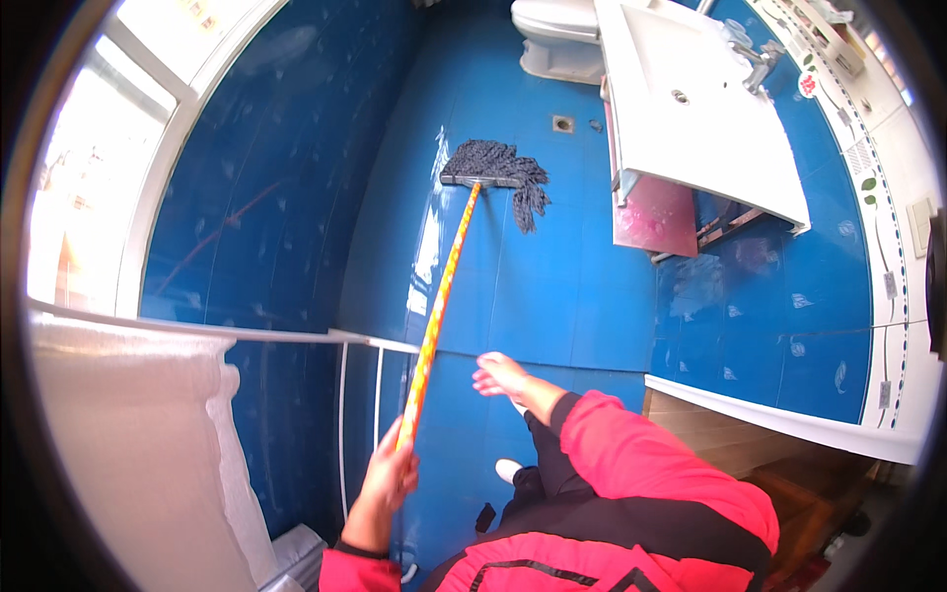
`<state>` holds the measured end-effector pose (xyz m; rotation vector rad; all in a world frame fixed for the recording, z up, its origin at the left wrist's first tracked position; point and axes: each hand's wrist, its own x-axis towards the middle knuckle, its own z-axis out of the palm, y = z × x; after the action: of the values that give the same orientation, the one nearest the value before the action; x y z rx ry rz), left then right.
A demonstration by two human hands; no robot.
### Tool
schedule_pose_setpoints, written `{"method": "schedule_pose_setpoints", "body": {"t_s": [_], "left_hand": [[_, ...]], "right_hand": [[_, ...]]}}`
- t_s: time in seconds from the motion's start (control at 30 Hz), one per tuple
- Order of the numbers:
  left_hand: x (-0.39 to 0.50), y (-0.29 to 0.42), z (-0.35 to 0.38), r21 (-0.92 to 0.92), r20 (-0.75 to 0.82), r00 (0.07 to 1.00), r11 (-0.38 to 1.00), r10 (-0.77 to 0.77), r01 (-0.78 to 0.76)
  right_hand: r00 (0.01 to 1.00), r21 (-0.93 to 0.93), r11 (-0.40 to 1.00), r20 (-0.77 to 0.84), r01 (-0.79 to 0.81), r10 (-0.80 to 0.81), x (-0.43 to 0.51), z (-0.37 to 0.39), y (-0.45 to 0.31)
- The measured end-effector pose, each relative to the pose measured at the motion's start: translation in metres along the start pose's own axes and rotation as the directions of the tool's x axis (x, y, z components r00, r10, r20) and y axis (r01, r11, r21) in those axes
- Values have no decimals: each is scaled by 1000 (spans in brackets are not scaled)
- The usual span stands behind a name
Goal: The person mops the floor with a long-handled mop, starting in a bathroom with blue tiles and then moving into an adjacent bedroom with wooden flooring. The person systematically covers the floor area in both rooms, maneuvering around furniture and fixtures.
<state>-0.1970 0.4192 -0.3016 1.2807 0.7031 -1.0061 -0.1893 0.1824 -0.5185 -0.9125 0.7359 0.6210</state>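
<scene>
My left hand (388, 471) is closed around the orange-and-yellow patterned handle (442, 303) of a mop near its upper end. The handle runs forward to a dark grey string mop head (494, 164), which lies on the blue tiled floor (533, 296) with some strands spread to the right. My right hand (501, 375) is held out over the floor to the right of the handle, apart from it, fingers partly spread and with nothing in it. Bright reflections show on the floor left of the mop head.
Ahead stand a toilet (560, 33) and, to the right, a white washbasin (684, 96) with a pink panel (655, 218) below. A floor drain (563, 124) lies beyond the mop. At left are a white metal rack (342, 429) and a pale cloth (140, 436).
</scene>
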Motion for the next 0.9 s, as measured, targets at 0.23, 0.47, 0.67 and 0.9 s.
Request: {"method": "schedule_pose_setpoints", "body": {"t_s": [0.23, 0.47, 0.67, 0.9], "left_hand": [[166, 112, 131, 98, 94, 995, 994, 44, -53], [154, 67, 162, 385, 189, 979, 911, 82, -150], [46, -20, 43, 514, 215, 977, 850, 5, -117], [-109, -112, -125, 479, 141, 990, 875, 8, -75]], "right_hand": [[890, 131, 991, -456, 36, 28, -114, -161, 26], [683, 288, 950, -718, 117, 133, -185, -205, 125], [766, 293, 955, -622, 36, 162, -162, -129, 194], [925, -81, 992, -377, -92, 55, -128, -42, 216]]}}
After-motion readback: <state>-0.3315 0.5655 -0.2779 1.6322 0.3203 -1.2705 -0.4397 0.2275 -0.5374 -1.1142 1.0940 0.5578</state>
